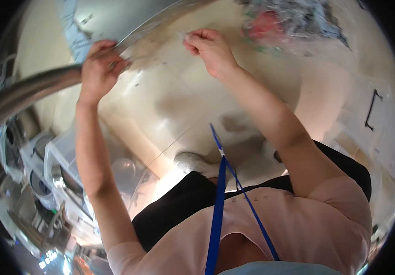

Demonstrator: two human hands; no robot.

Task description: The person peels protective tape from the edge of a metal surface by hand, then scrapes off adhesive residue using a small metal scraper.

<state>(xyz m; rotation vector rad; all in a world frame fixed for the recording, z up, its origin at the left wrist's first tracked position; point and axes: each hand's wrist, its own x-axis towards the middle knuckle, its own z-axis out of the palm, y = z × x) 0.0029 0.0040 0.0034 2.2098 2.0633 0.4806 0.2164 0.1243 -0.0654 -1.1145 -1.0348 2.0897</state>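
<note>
pole (39, 88): smooth glossy metal | floor (174, 103): smooth, glossy | shirt (280, 220): matt cloth | wrapping (298, 27): crinkled, glossy plastic

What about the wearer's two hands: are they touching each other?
No, the left hand and the right hand are apart, with a visible gap between them.

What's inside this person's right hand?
A small pale bit seems to poke out at the pinched fingertips, too blurred to name. The right hand is curled, so its palm, and anything against it, can't be seen.
</note>
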